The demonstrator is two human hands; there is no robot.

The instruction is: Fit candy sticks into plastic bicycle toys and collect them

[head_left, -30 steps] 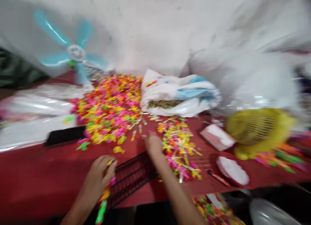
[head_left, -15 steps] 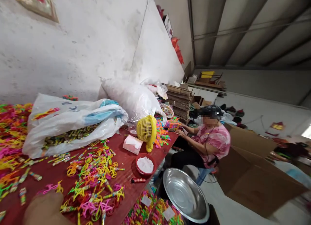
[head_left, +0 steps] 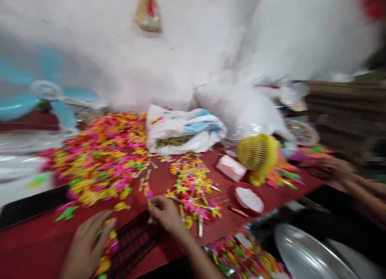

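Observation:
At the lower left is my left hand [head_left: 86, 245], blurred, its fingers and thumb curved around small colourful plastic pieces [head_left: 105, 263]. These lie along the left side of a black gridded tray [head_left: 134, 241] on the red table. Over the tray's far right corner, my right hand [head_left: 165, 214] pinches a slim pink-and-yellow piece [head_left: 148, 195] at its fingertips. Right of that hand spreads a pile of bright plastic toys with small printed tubes [head_left: 196, 186]. A larger heap of pink, yellow and orange plastic pieces [head_left: 105, 154] lies beyond my left hand.
Behind the toys lies an open white sack [head_left: 169, 126]. A yellow fan [head_left: 259, 156], a pink-and-white box [head_left: 231, 168] and a red basket of white powder [head_left: 249, 199] stand right. A metal basin [head_left: 304, 247] is lower right. Another person's arms [head_left: 358, 186] reach in. A blue-bladed fan [head_left: 48, 90] is left.
My view has swung left and down, bringing both my hands, the black tray and the blue-bladed fan into sight. Earlier only a blurred part of a hand or arm showed at the lower left.

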